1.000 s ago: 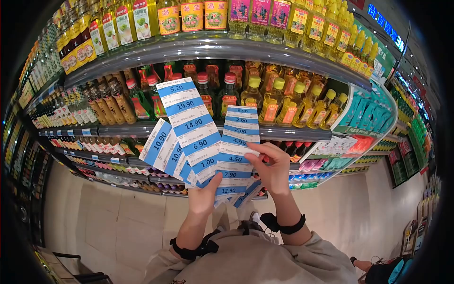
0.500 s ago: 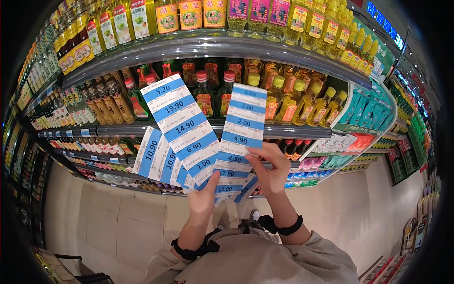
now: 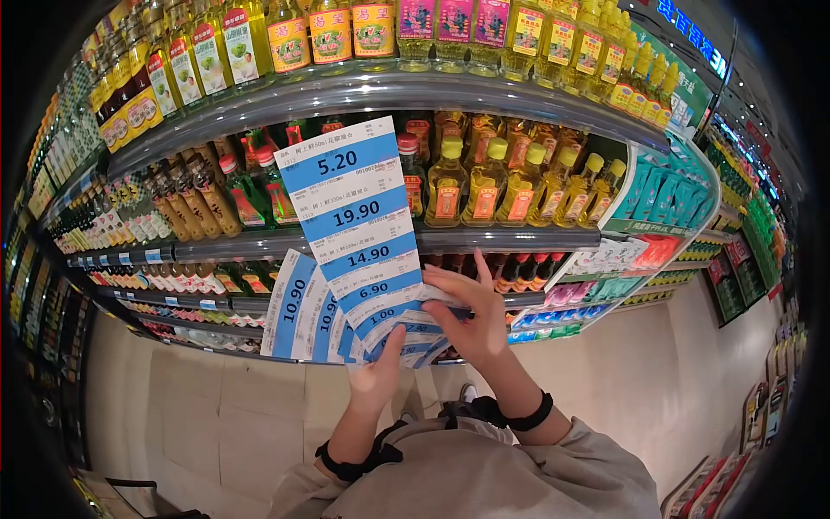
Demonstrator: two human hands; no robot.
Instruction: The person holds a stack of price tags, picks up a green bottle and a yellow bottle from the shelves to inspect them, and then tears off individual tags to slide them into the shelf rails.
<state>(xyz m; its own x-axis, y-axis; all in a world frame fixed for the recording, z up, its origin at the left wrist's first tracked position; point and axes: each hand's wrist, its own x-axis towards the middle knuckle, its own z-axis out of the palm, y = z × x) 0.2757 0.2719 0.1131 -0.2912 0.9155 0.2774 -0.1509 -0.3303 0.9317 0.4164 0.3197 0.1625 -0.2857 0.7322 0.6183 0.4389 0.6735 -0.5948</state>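
Observation:
A fan of paper price label strips with blue bands is in front of me, held at the bottom by my left hand, thumb pressed on top. The front strip stands tallest, with prices such as 5.20, 19.90 and 14.90. Other strips marked 10.90 spread out to the left. At the right edge of the fan, my right hand has its thumb and some fingers closed on a strip's edge, while one finger points up. The lower ends of the strips overlap and are partly hidden.
A curved store shelf faces me, with oil bottles on top. Yellow-capped bottles stand on the level below, behind the strips. Teal packets hang at the right. Tiled floor lies below.
The right-hand strip, upright and separate before, has dropped down behind or beside the front strip. My right hand has moved left and lower against the fan. The front strip looks closer and more upright.

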